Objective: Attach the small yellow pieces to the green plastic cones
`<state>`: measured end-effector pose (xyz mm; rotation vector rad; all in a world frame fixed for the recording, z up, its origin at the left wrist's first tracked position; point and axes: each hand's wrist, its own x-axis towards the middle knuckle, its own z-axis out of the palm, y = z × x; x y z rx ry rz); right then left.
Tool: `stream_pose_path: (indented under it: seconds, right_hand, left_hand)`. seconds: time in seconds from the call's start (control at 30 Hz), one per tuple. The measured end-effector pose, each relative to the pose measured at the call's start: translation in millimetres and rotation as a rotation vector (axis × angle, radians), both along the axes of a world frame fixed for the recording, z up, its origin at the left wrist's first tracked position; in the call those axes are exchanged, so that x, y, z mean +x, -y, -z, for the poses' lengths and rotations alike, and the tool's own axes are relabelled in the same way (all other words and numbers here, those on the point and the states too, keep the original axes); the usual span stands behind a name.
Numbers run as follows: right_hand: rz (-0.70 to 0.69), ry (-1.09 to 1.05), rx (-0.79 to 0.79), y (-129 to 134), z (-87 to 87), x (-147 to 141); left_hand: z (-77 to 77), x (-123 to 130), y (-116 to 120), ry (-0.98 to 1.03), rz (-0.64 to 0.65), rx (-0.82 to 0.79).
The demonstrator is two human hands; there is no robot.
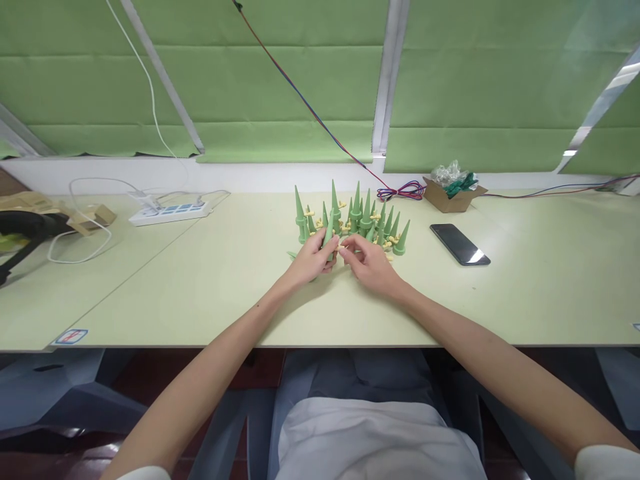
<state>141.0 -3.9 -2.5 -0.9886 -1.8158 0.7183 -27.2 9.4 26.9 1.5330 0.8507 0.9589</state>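
Note:
My left hand [314, 257] is closed around a green plastic cone [329, 230], its tip pointing up and slightly right. My right hand [367, 261] pinches a small yellow plastic piece [342, 248] against the side of that cone; the fingers hide most of the piece. Just behind both hands stand several similar green cones [401, 241] in a cluster, some stacked. Small yellow pieces [393, 239] lie or stick out among them. Beside my left hand, part of another green piece [292, 255] lies on the table.
A black phone [460, 244] lies to the right. Behind it stands a small cardboard box [453, 198] with clear plastic and green material, beside a coiled red-blue cable [401, 191]. At left are a white power strip [171, 212] and a black object [30, 230] on the pale table [200, 293].

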Motion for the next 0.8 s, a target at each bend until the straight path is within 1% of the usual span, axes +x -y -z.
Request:
stream_pose_path:
  seconds: [0.13,0.27,0.5,0.67,0.8]
  right_hand:
    - [0.007,0.033,0.075,-1.6,3.2,0.8]
    - [0.012,0.057,0.117,-1.3,2.2,1.2]
    - [0.028,0.072,0.119,2.5,-3.3,-0.5]
    - [0.03,0.072,0.134,2.5,-2.7,-1.3]
    - [0.021,0.047,0.1,2.3,-0.7,-1.9]
  left_hand:
    - [-0.3,0.0,-0.2,0.006,-0.004,-0.014]
    - [0.9,0.2,-0.4,-0.03,-0.003,0.012]
    - [1.7,0.9,1.4,-0.063,-0.016,0.101]
    - [4.8,0.5,0.2,-0.117,-0.028,0.191]
    - [7.8,-0.1,-1.2,-0.157,-0.044,0.253]
